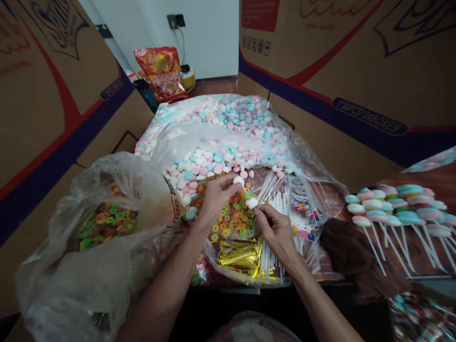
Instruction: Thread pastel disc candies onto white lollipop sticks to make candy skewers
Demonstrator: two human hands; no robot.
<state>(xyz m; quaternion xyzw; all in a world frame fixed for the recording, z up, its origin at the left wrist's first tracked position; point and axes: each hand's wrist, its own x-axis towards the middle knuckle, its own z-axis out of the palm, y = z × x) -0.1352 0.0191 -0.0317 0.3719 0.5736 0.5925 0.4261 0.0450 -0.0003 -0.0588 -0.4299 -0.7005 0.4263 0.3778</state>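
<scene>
My left hand (221, 192) pinches a white round marshmallow (238, 181) between thumb and fingers. Close by, my right hand (277, 229) has its fingertips closed at a second white marshmallow (251, 203). A green gummy ring (248, 194) sits against that marshmallow, and a short length of white stick shows between the ring and the left hand's marshmallow. Whether the right fingers grip the stick or the marshmallow itself is hard to see. Below lie loose gummy rings (231, 221), a bundle of white sticks (276, 251) and gold twist ties (238, 251).
A big clear bag of pastel marshmallows (213, 111) lies behind. To the left stands a plastic bag of gummy rings (107, 223). At right, several candy-topped sticks (402, 209) rest beside a brown cloth (352, 251). Large cardboard boxes (342, 61) flank the table.
</scene>
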